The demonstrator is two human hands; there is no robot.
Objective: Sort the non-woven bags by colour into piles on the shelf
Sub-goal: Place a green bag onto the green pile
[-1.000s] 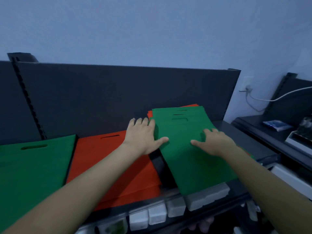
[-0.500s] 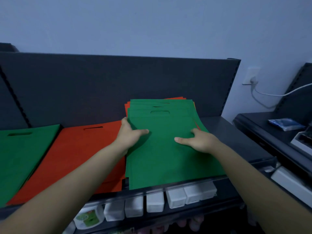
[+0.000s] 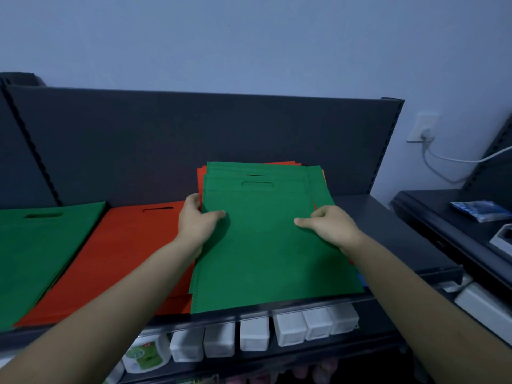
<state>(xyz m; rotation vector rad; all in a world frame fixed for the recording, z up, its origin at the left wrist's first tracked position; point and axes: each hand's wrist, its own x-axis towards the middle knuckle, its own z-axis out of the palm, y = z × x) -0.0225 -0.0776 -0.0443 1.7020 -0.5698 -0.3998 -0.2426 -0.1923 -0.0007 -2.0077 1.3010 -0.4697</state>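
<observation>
A mixed stack of bags lies on the dark shelf (image 3: pixel 393 231), with a green bag (image 3: pixel 266 245) on top and orange-red edges showing beneath it. My left hand (image 3: pixel 196 225) grips the top green bag at its left edge, thumb on top. On the bag's right side, my right hand (image 3: pixel 329 225) pinches it, thumb on top and fingers curled under the edge. Left of the stack lies an orange-red pile (image 3: pixel 122 253). A green pile (image 3: pixel 36 253) lies at the far left.
The shelf has a dark back panel (image 3: pixel 194 139). Small white containers (image 3: pixel 291 328) and a green-labelled tub (image 3: pixel 146 353) stand on the shelf below. To the right is another dark shelf with a blue packet (image 3: pixel 479 210), and a wall socket (image 3: pixel 424 128) with a white cable.
The skewed green stack has been squared up on the shelf. Both hands went from flat on the bags to gripping the top green bag's left and right edges.
</observation>
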